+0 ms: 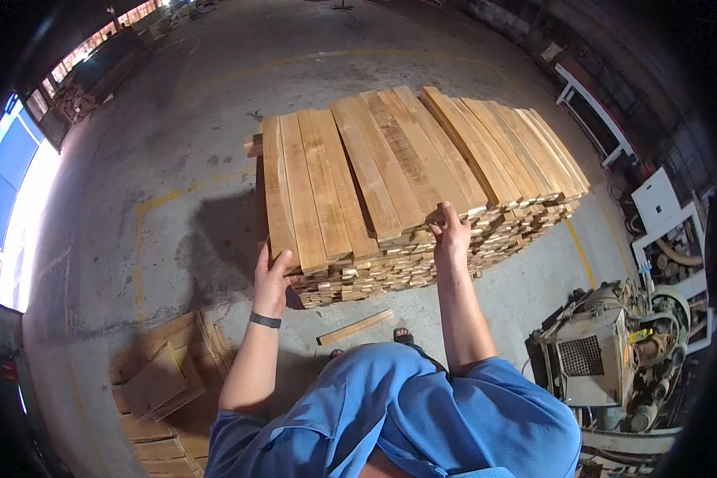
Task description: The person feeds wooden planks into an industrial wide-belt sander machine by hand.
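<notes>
A stack of wooden boards (366, 171) stands in front of me, its top layer laid side by side with a few gaps. At the near left corner, my left hand (272, 279) grips the end of the leftmost board (281, 199), thumb on top and fingers along its outer side. My right hand (452, 237) is at the near ends of the middle boards, its index finger stretched over the top. The other fingers curl at the end of a board (432, 179); their undersides are hidden.
One loose wood strip (355, 327) lies on the floor by my feet. At lower left are cardboard pieces (163, 382) and more boards. A machine with a motor (605, 358) stands at right, near a white metal frame (597, 115). Yellow lines mark the concrete floor (167, 135).
</notes>
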{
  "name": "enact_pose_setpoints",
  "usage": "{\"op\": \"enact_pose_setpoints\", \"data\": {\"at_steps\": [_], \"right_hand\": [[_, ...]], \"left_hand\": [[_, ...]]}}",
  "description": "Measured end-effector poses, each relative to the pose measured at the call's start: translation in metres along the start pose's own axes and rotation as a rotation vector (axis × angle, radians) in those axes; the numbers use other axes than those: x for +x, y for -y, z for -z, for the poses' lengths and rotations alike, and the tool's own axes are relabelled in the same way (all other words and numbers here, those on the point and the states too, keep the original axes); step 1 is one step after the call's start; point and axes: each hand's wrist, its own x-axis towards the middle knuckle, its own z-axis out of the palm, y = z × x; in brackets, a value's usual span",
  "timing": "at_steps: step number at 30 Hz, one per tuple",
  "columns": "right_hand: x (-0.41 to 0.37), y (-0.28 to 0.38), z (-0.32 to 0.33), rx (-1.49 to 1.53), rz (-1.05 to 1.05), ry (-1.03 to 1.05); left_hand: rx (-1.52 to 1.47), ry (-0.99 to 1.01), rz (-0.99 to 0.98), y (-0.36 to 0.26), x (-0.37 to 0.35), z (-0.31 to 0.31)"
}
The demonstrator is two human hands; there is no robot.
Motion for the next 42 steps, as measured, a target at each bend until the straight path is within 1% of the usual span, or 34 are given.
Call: {"op": "enact_pose_setpoints", "data": {"at_steps": [3, 4, 7, 9, 11, 12, 13, 15, 17, 18, 19, 21, 22, 24, 26, 28, 31, 32, 35, 36, 39, 40, 42], "right_hand": [[-0.016, 0.020, -0.027, -0.053, 0.161, -0.055], [-0.011, 0.021, -0.030, -0.035, 0.253, -0.013], [-0.017, 0.044, -0.040, -0.363, 0.547, 0.029], [-0.012, 0.036, -0.030, -0.383, 0.453, 0.012], [-0.030, 0.025, -0.017, -0.209, 0.238, 0.027], [-0.036, 0.022, -0.011, -0.128, 0.072, -0.080], [-0.033, 0.008, 0.010, -0.135, -0.032, -0.090], [-0.031, -0.034, 0.059, 0.072, -0.395, -0.056], [-0.049, -0.052, 0.066, -0.101, -0.423, -0.022], [-0.066, -0.043, 0.057, -0.099, -0.479, 0.110], [-0.066, -0.054, 0.057, -0.083, -0.517, 0.188], [-0.076, -0.051, 0.039, -0.051, -0.555, 0.402], [-0.081, -0.047, 0.030, 0.048, -0.594, 0.455], [-0.093, -0.040, 0.017, 0.247, -0.672, 0.555], [-0.102, -0.051, 0.015, 0.284, -0.599, 0.604], [-0.117, -0.050, 0.001, 0.267, -0.510, 0.646], [-0.118, -0.054, -0.004, 0.234, -0.417, 0.789], [-0.115, -0.053, 0.001, 0.204, -0.456, 0.824], [-0.119, -0.050, 0.021, 0.166, -0.659, 0.813], [-0.117, -0.044, 0.022, 0.077, -0.741, 0.860], [-0.113, -0.037, 0.013, 0.046, -0.891, 0.911], [-0.105, -0.042, 0.011, 0.075, -0.916, 0.996], [-0.104, -0.038, -0.005, 0.081, -0.893, 0.850]], "left_hand": [[0.005, 0.011, -0.002, 0.001, 0.000, 0.000], [-0.001, 0.013, 0.000, 0.001, 0.000, 0.000], [-0.033, -0.016, -0.011, 0.002, 0.002, -0.003], [-0.025, 0.003, 0.004, 0.000, 0.003, -0.005], [-0.015, 0.024, 0.023, 0.001, 0.000, -0.005], [-0.011, 0.034, 0.027, 0.002, -0.002, -0.007], [-0.007, 0.044, 0.029, 0.002, -0.003, -0.009], [0.004, 0.036, 0.022, 0.005, -0.003, -0.008], [0.016, 0.025, 0.006, 0.004, -0.001, -0.010], [0.010, 0.033, 0.024, 0.000, -0.002, -0.011], [-0.001, 0.003, 0.043, -0.003, -0.003, -0.012], [-0.023, -0.054, 0.069, -0.011, -0.003, -0.018], [-0.136, -0.009, 0.135, -0.011, 0.006, -0.011], [-0.207, 0.051, 0.127, -0.010, 0.018, -0.005], [-0.272, 0.107, 0.100, -0.002, 0.032, 0.000], [-0.231, 0.081, 0.102, 0.008, 0.042, 0.007], [-0.176, 0.055, 0.092, 0.007, 0.034, 0.012], [-0.156, 0.050, 0.085, 0.004, 0.027, 0.013], [-0.158, 0.024, 0.149, -0.013, -0.013, 0.017], [-0.147, 0.034, 0.171, -0.011, -0.022, 0.024], [-0.209, 0.061, 0.147, -0.006, -0.048, 0.028], [-0.308, 0.058, 0.171, -0.006, -0.056, 0.024], [-0.298, 0.053, 0.161, -0.014, -0.070, 0.007]]}}
